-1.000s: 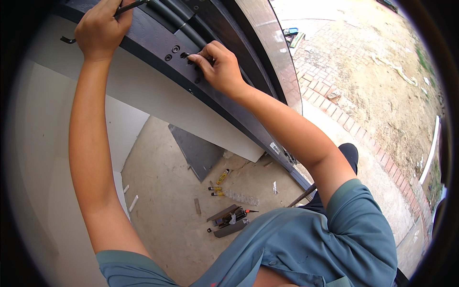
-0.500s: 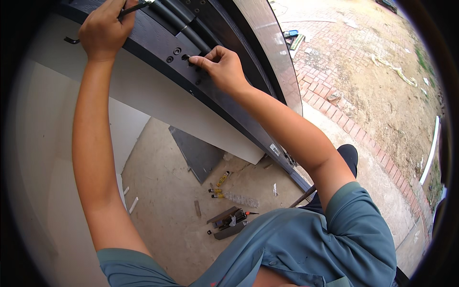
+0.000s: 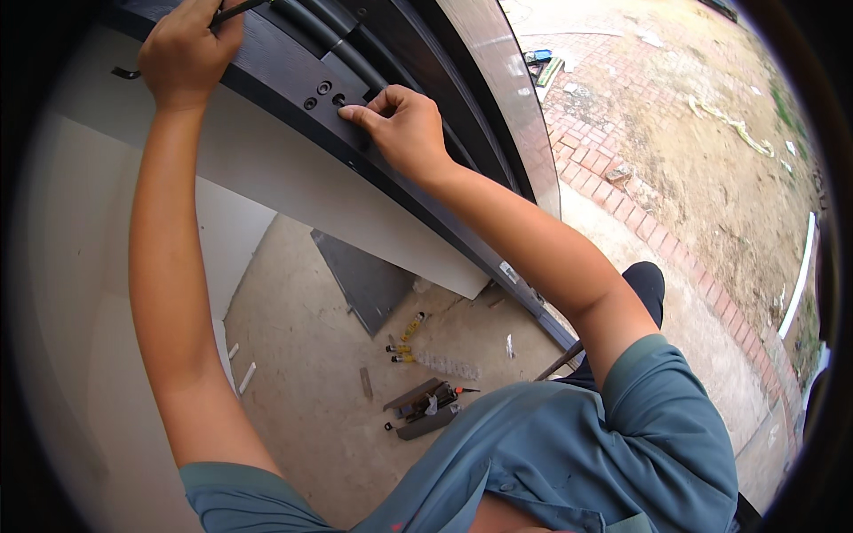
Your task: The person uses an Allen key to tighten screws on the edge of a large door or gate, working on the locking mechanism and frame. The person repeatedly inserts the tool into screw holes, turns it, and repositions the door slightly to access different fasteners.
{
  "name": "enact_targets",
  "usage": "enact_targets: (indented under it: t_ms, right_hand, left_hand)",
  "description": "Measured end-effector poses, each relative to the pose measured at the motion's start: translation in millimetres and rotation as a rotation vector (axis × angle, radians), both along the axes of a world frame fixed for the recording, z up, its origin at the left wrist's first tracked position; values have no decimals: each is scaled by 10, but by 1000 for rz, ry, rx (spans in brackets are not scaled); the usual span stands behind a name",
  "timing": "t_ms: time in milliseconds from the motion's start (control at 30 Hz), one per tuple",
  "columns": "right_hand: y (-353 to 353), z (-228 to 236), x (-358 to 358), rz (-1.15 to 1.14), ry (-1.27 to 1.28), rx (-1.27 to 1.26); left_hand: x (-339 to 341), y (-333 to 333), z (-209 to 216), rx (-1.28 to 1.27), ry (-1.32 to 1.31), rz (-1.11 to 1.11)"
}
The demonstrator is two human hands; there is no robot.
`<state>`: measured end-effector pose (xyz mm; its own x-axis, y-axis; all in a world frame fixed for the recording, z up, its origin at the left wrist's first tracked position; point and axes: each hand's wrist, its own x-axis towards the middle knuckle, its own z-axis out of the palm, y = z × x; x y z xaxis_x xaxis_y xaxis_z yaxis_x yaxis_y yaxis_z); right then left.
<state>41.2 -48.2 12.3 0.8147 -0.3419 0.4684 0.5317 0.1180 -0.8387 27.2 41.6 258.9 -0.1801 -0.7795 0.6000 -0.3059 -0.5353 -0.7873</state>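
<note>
At the upper left, my left hand [image 3: 188,58] is closed around a black L-shaped hex key [image 3: 126,73]. Its short bent end sticks out on the left, and its long arm runs up to the right past my fingers toward the picture's top edge. My right hand [image 3: 404,133] has thumb and index finger pinched on a small dark bolt [image 3: 340,100] at a hole in the dark door frame [image 3: 275,67]. Two round bolt holes [image 3: 318,94] with metal rims lie just left of that pinch. The fingertips partly hide the bolt.
A black cylindrical bar [image 3: 342,49] runs beside the frame, with a curved glass-like panel [image 3: 489,62] beyond. On the concrete floor lie a dark triangular sheet [image 3: 364,275], yellow-handled tools [image 3: 404,351] and an opened tool case [image 3: 422,409]. Outside is brick paving [image 3: 613,191].
The view has shifted slightly, and both hands appear a little farther left. My left hand still grips the hex key; my right fingers stay at the same bolt.
</note>
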Motion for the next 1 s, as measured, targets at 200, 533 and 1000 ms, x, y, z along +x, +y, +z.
enact_targets:
  t_ms: [200, 533, 1000]
  right_hand:
    - [-22, 5, -66, -134, 20, -158]
    - [-179, -774, -45, -449, -184, -794]
    - [-124, -670, -67, -252, -195, -978]
  left_hand:
    - [-26, -12, -4, 0, 16, -17]
    - [114, 31, -23, -23, 14, -54]
    - [120, 92, 23, -25, -22, -26]
